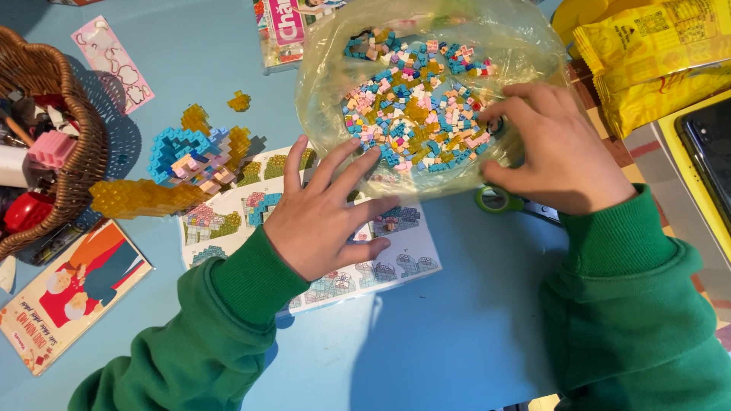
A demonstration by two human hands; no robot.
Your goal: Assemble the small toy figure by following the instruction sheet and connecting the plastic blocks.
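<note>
Blue table [426,335], left hand [324,217] spread flat on instruction sheet [403,251], right hand [556,148] pinching bricks in plastic bag [327,91].

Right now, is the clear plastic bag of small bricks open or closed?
Open. The plastic bag is spread wide with its mouth upward, and the right hand reaches inside among the small bricks.

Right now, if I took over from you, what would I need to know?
Left hand lies spread on the picture instruction sheet, holding nothing. Right hand reaches into the clear plastic bag, fingertips among the loose tiny bricks. The part-built model sits left of the sheet, blue, pink and yellow. Done: that much is built. Left: many bricks are in the bag.
</note>
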